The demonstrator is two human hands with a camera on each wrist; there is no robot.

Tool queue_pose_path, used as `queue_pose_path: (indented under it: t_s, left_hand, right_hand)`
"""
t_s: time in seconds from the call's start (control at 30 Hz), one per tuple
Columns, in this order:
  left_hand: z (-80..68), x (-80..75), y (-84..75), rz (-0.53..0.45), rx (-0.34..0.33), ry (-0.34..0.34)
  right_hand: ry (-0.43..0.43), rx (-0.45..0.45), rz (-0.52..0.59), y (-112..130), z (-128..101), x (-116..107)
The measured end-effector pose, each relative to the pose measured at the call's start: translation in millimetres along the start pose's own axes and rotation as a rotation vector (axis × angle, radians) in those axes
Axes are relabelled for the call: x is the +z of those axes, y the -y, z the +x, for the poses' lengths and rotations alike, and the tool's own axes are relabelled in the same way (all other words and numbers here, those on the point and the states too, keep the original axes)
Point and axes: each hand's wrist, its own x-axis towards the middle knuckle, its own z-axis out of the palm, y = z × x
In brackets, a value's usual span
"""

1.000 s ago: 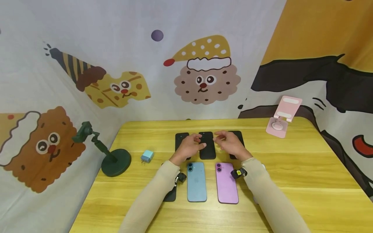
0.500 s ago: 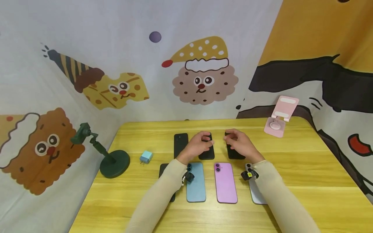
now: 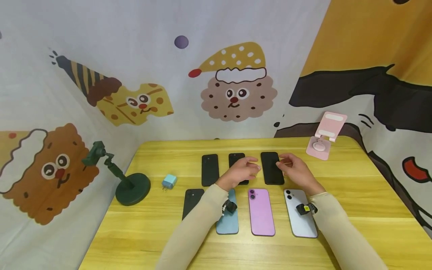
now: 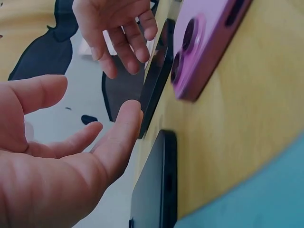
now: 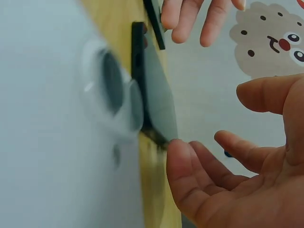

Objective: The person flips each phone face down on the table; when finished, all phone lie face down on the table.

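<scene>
My left hand (image 3: 240, 172) hovers above the middle black phone (image 3: 237, 158) in the back row, fingers loosely bent and holding nothing. My right hand (image 3: 298, 173) is at the right edge of the right-hand black phone (image 3: 271, 168). In the right wrist view, one fingertip (image 5: 178, 156) meets or nearly meets that phone's corner; contact is hard to tell. A third black phone (image 3: 210, 170) completes the back row. Nearer me lie another black phone (image 3: 192, 202), a blue phone (image 3: 227, 225), a pink phone (image 3: 261, 213) and a white phone (image 3: 297, 219), partly covered by my forearms.
On the wooden table (image 3: 354, 195), a dark green stand (image 3: 133, 189) stands at the left beside a light blue charger plug (image 3: 169, 181). A pink phone stand (image 3: 325, 131) stands at the back right. A cartoon-printed cloth (image 3: 189, 120) hangs behind the table.
Both hands have moved to the right along the back row. The right-hand black phone and the white phone are now more exposed, while my left forearm covers more of the blue phone.
</scene>
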Motion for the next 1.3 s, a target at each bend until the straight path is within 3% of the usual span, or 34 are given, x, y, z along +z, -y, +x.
queue_pose_path:
  t_s: [0.13,0.33,0.53,0.77,0.97,1.3]
  left_hand:
    - [2.7,8.5,1.1,-0.013,-0.021,0.016]
    - [6.2,18.8,4.6,-0.024,-0.045,0.043]
    - [9.7,21.2,6.8,-0.053,-0.05,0.039]
    - [8.9,21.6,2.2,-0.042,-0.066,0.045]
    - [9.1,24.1,-1.5,-0.004,-0.061,0.059]
    - [18.5,32.5,0.5,-0.093,-0.096,0.013]
  right_hand:
    - [0.014,0.015,0.04,-7,-3,-2]
    - [0.068,0.047,0.188,-14,0,-3]
    - [0.108,0.11,0.365,-16,4,-7]
    - [0.096,0.193,0.474,-10,7,-10]
    - [0.08,0.134,0.541,-5,11,-10]
    - [0.112,0.02,0.455,7,11,10]
